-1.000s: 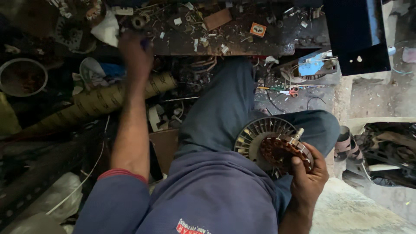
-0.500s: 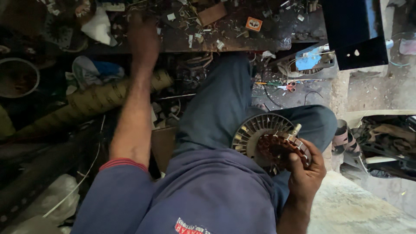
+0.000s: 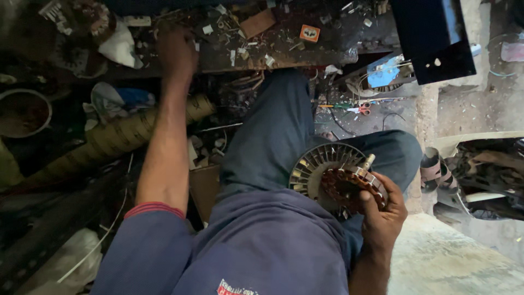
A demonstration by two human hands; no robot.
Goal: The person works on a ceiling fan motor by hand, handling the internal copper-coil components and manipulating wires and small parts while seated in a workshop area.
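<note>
My right hand (image 3: 383, 214) grips a round fan-motor part (image 3: 334, 176) with metal fins, copper-coloured windings and a short shaft, resting it on my lap over blue trousers. My left hand (image 3: 176, 52) is stretched forward onto a dark, cluttered wooden workbench (image 3: 305, 53), its fingers curled among small scraps and screws. Whether it holds anything is hidden by the back of the hand.
An orange square tag (image 3: 309, 33) and a brown block (image 3: 257, 23) lie on the bench. A ribbed tan hose (image 3: 117, 136), a round bowl (image 3: 23, 112), white cloth (image 3: 119, 48), red-handled scissors (image 3: 360, 108), a black panel (image 3: 431, 35) and sandals (image 3: 436, 169) surround me.
My left hand has moved a little farther onto the bench; a small blue item seen in it earlier no longer shows. My right hand keeps holding the motor part.
</note>
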